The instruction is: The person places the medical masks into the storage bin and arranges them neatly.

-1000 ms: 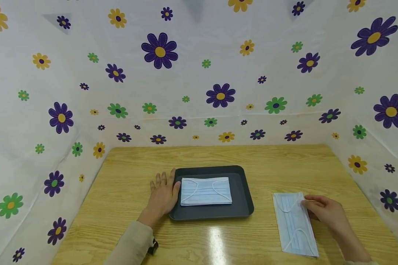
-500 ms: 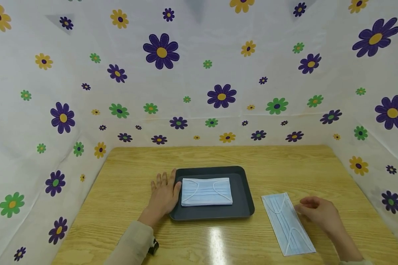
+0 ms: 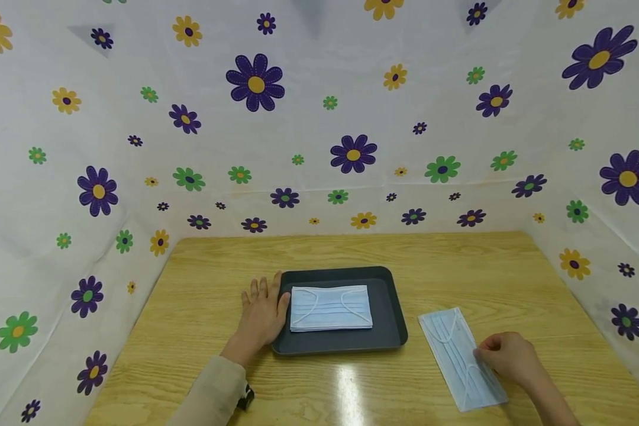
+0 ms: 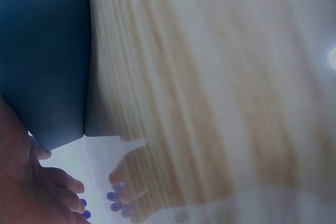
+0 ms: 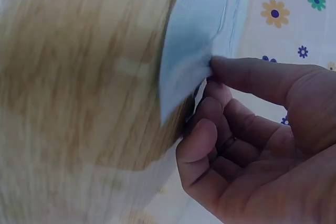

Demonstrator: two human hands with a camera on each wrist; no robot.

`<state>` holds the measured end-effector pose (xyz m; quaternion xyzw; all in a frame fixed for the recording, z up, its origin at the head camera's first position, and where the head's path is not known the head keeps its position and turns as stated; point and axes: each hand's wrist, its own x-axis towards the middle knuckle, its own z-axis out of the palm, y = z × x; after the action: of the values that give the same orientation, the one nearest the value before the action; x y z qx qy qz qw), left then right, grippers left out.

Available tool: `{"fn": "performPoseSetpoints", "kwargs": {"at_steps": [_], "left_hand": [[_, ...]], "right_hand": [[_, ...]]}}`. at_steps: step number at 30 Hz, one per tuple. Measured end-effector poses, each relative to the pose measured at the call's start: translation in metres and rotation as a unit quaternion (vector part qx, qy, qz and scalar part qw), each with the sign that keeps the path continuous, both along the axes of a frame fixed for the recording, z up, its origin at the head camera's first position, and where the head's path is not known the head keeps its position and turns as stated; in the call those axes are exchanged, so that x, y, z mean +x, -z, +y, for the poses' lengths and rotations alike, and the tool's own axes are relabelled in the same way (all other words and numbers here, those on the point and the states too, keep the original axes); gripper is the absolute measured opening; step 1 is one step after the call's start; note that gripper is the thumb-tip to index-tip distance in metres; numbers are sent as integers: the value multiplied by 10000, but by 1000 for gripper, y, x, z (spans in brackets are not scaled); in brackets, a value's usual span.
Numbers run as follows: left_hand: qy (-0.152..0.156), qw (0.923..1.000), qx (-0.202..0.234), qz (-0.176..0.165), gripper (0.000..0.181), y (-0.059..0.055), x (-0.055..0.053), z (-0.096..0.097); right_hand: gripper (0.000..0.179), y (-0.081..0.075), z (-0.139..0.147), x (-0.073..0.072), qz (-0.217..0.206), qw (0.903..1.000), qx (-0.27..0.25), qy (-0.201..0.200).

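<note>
A dark grey tray point(image 3: 387, 307) sits on the table, with a small stack of light blue face masks point(image 3: 330, 310) lying flat in its left part. Against the tray's left rim rests my left hand point(image 3: 262, 312), fingers spread; the left wrist view shows its fingertips beside the tray's wall point(image 4: 47, 56). To the right of the tray a single face mask point(image 3: 452, 352) lies slanted, ear loops up. My right hand point(image 3: 508, 357) pinches this mask's right long edge between thumb and fingers. In the right wrist view the thumb presses on the mask point(image 5: 197, 30), whose edge is slightly raised.
The wooden table point(image 3: 234, 254) has white, flower-printed cloth point(image 3: 309, 130) standing around its back and sides. A light reflection lies on the wood in front of the tray. Something dark sits at my left wrist point(image 3: 247, 396).
The single mask has shifted left and turned to a slant. My right hand let go of its upper corner and moved down its right edge to pinch there. My left hand has stayed put.
</note>
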<state>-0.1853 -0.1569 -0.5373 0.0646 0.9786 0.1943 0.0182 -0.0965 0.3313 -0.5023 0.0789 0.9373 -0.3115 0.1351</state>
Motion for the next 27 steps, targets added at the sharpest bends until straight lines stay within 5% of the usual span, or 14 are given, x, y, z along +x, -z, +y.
{"fn": "performPoseSetpoints", "kwargs": {"at_steps": [13,19,27], "left_hand": [[-17,10000,42,-15,67,-1,0,0],[-15,10000,44,-48,67,-2,1,0],[-41,10000,62,-21,66,-2,1,-1]], "right_hand": [[18,-6,1,-10,770,9967,66,-259],[43,-9,7,-15,582,9940,-853,351],[68,-1,13,-16,540,9688,-2196,1017]]}}
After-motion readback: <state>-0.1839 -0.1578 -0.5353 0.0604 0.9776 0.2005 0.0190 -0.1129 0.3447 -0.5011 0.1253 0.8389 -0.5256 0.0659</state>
